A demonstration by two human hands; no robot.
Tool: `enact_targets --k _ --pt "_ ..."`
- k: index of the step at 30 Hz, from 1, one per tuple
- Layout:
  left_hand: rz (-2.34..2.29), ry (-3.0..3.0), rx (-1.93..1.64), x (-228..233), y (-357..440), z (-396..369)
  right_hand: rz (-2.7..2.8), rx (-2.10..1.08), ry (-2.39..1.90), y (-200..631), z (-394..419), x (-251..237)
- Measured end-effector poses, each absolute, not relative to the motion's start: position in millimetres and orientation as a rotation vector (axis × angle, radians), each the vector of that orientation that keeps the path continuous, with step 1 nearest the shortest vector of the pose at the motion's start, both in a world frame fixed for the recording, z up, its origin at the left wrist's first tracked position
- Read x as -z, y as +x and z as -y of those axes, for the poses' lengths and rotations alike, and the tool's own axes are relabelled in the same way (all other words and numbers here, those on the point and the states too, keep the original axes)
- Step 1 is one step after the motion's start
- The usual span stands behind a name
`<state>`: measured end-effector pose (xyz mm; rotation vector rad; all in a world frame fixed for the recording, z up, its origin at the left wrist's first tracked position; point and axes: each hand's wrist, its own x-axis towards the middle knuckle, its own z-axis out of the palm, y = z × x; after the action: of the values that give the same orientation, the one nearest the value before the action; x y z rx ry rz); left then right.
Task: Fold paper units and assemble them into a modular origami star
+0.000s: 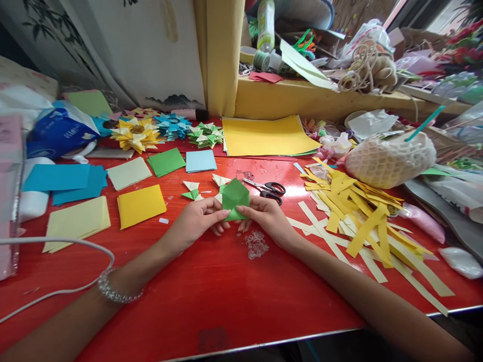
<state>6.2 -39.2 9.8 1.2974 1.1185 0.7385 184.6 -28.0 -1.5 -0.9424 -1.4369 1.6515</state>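
A green piece of paper (235, 195), folded to a point at its top, is held up over the red table between both hands. My left hand (202, 217) pinches its lower left edge between thumb and fingers. With its thumb across the paper's lower right part, my right hand (268, 217) grips the other side. Just behind lie small green-and-white folded paper pieces (193, 191), partly hidden by the held paper. Black-handled scissors (272, 190) rest beyond my right hand. Below the hands is a little heap of clear scraps (256, 245).
Stacks of yellow paper (141, 206), blue paper (62, 177) and green paper (166, 162) lie at left. Folded paper rings (136, 134) and large yellow sheets (267, 137) are at the back. Yellow strips (350, 206) pile up right; a white cable (109, 251) loops left.
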Motion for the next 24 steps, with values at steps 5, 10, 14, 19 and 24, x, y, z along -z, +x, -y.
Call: enact_targets --k 5,10,14,19,24 --pt "-1.131 1.291 -0.839 -13.8 7.3 40.2 1.499 -1.663 -0.948 185.4 28.7 2.0" --pt "-1.16 1.342 -0.856 -14.5 7.6 40.6 1.59 -1.663 -0.961 186.2 30.3 0.9" --pt "-1.164 1.333 -0.921 -12.2 7.5 40.2 1.606 -1.639 -0.997 187.1 31.4 -1.1" --pt "-1.218 1.335 -0.972 -10.7 6.5 39.8 1.595 -1.523 -1.029 186.4 30.9 -1.5" --pt "-1.266 1.366 -0.951 -11.8 6.2 40.9 1.452 -1.52 -0.967 185.1 28.8 0.8"
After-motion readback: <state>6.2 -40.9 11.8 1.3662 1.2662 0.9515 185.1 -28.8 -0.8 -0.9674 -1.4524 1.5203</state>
